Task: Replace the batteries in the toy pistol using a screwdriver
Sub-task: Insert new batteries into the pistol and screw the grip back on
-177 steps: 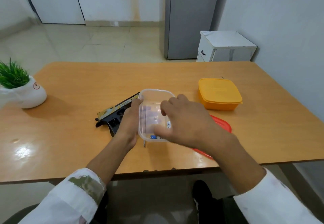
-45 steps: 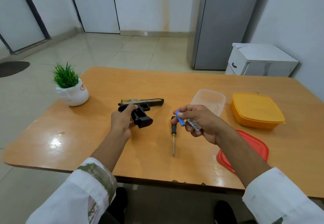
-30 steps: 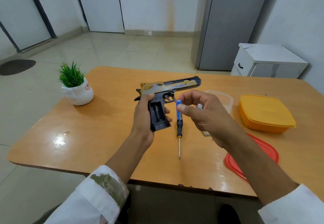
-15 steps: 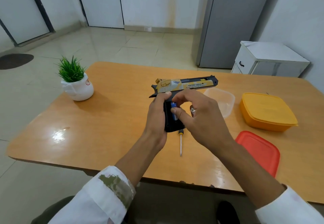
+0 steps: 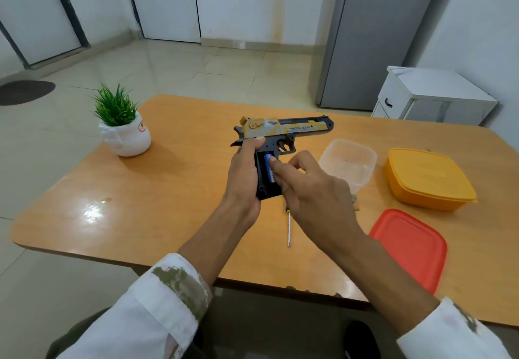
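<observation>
The black and gold toy pistol point(image 5: 283, 131) is held above the table, barrel pointing right. My left hand point(image 5: 243, 173) grips its black handle from the left. A blue battery point(image 5: 268, 169) sits in the open compartment of the grip. My right hand point(image 5: 311, 193) presses its fingertips on that battery; whether it holds another battery is hidden. The screwdriver point(image 5: 288, 228) lies on the table below my hands, its handle mostly covered by my right hand, its tip pointing toward me.
A clear plastic container point(image 5: 349, 162) stands right of the pistol, an orange lidded box point(image 5: 428, 180) further right, a red lid point(image 5: 410, 246) near the table's front edge. A potted plant point(image 5: 123, 128) sits at the far left of the wooden table point(image 5: 157, 207).
The left hand lifted the pistol off the table and turned it upright. The right hand brought the blue battery from the clear container into the grip compartment.
</observation>
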